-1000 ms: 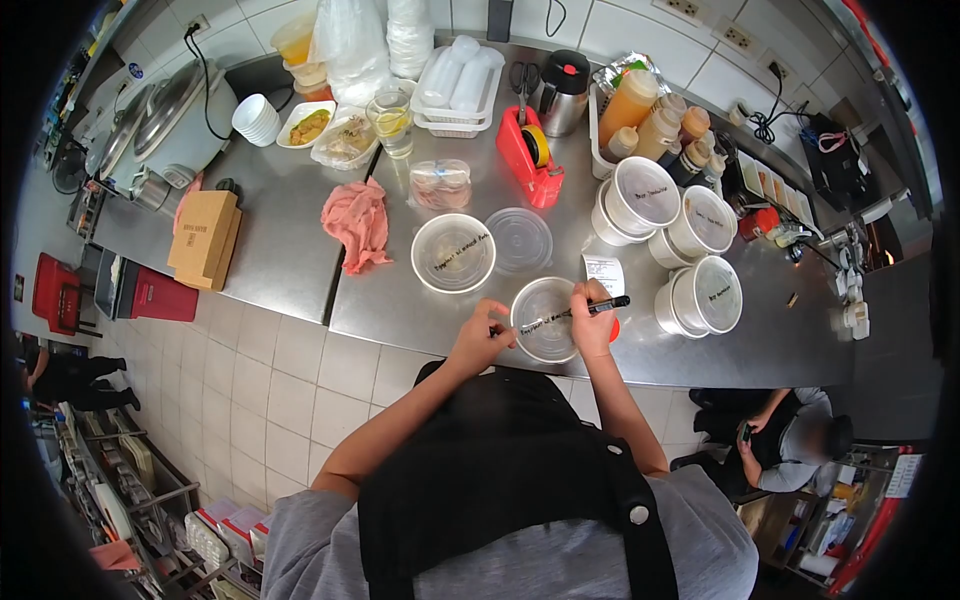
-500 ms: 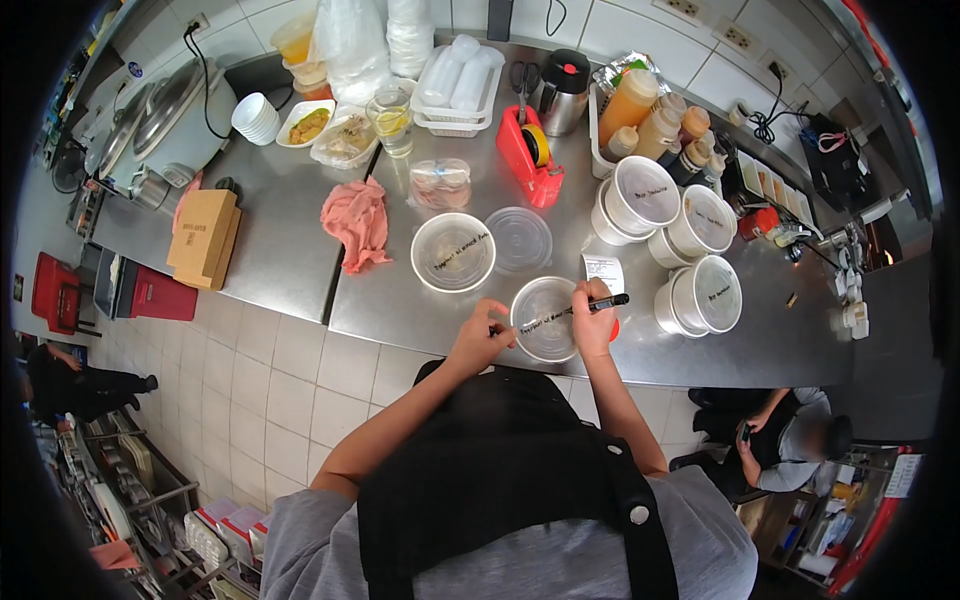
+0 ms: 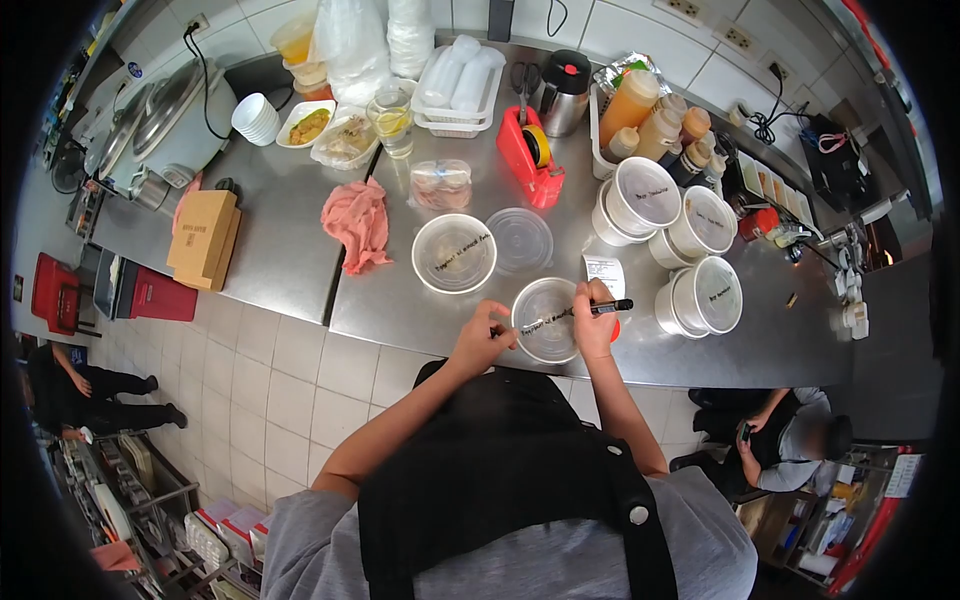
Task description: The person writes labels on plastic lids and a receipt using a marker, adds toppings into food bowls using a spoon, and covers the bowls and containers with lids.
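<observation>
On the steel counter's front edge stands a white round tub with a clear lid [image 3: 543,345], dark handwriting across it. My right hand [image 3: 594,328] grips a black marker [image 3: 612,306] over the lid's right side; the tip is hidden by my fingers. My left hand [image 3: 478,342] rests at the tub's left rim, fingers pinched on a small black thing [image 3: 494,332] that looks like the marker's cap. Behind it sits another lidded, handwritten tub [image 3: 455,270]. A loose clear lid [image 3: 520,238] lies beside that one, and a printed receipt [image 3: 604,270] lies behind my right hand.
Several stacked, labelled tubs [image 3: 707,297] stand right. Farther back are a red tape dispenser [image 3: 530,160], a steel jug [image 3: 564,95] and sauce bottles [image 3: 630,100]. A pink cloth [image 3: 356,225] lies left. One person [image 3: 80,385] stands far left; another [image 3: 775,440] sits right.
My right hand and the marker have shifted very slightly to the right along the lid. The person at the far left has come further into view. The counter items stay put.
</observation>
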Demonstrator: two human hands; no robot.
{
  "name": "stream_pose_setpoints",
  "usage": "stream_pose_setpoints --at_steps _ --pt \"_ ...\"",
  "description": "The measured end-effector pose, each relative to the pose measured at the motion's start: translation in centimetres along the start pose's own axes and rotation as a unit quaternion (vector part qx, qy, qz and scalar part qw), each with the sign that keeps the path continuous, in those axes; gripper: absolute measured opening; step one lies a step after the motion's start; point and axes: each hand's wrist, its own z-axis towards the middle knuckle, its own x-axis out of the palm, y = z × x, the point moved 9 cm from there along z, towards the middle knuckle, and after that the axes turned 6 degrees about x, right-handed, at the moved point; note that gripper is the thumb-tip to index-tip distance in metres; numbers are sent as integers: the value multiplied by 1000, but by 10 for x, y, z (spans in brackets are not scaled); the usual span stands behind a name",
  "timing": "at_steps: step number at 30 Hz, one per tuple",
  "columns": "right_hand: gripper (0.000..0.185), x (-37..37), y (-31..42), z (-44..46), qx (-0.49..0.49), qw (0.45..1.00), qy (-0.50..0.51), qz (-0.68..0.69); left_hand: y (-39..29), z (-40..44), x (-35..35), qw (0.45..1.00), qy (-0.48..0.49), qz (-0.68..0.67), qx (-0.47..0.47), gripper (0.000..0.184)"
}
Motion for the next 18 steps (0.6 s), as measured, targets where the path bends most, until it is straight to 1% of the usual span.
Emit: stream_pose_setpoints --at_steps 1,3,4,6,7,9,13,15,18 --pt "29 0 1 0 0 1000 0 0 0 0 0 1000 1 0 0 38" --pt "30 8 4 0 8 999 36 -17 2 0 2 1000 3 -11 -2 38" --pt "30 8 0 -1 7 999 35 -17 2 1 1 1000 4 -10 0 38" --pt "30 -5 -17 -1 71 994 -40 76 2 1 1 1000 7 0 11 38" --pt "30 -5 -15 0 72 994 -40 75 3 1 1 1000 7 0 11 38" --pt "31 -4 -3 2 35 999 -32 -14 7 1 3 1000 6 -21 3 38" --pt "32 -3 -7 3 31 999 -34 -8 8 2 2 1000 7 -18 8 38" --pt "32 -6 -3 4 10 999 -52 -13 8 2 3 1000 5 -26 2 37" --pt "33 -6 2 2 14 999 -51 -9 6 1 2 1000 8 -24 -7 37"
